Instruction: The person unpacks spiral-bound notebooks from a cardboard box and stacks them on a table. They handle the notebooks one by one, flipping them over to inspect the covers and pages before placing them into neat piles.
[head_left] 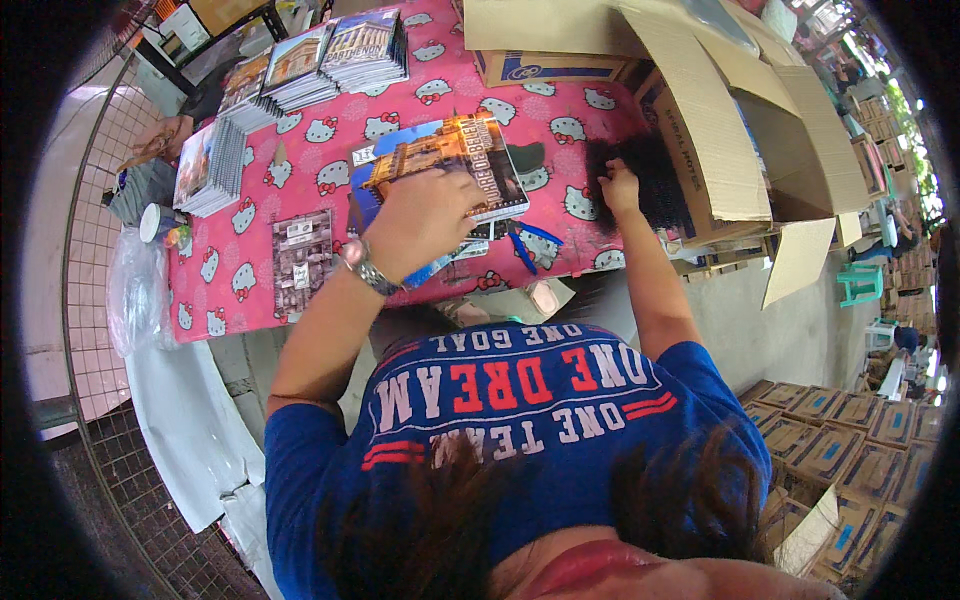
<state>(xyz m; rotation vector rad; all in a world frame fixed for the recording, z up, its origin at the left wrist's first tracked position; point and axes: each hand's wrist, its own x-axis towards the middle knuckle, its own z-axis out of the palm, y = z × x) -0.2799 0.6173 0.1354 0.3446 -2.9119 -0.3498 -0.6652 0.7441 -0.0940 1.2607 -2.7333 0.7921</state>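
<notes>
My left hand [430, 208] lies bent over a spiral notebook [455, 150] with a lit golden building on its cover, its fingers curled at the lower right part. More notebooks show beneath it, partly covered by the hand and wrist. My right hand [618, 188] reaches to a dark, fuzzy-looking heap [655, 180] that resembles black binding coils. Its fingers are drawn together there, and what they pinch is too small to tell. Blue-handled pliers [535, 245] rest at the table's near edge, between my two hands.
Stacks of spiral notebooks [365, 50] stand on the pink patterned tablecloth [420, 95] at the back left. A greyish printed cover [302, 260] lies left of my forearm. An open cardboard box [720, 130] blocks the right side. Stacked cartons [830, 430] fill the lower right floor.
</notes>
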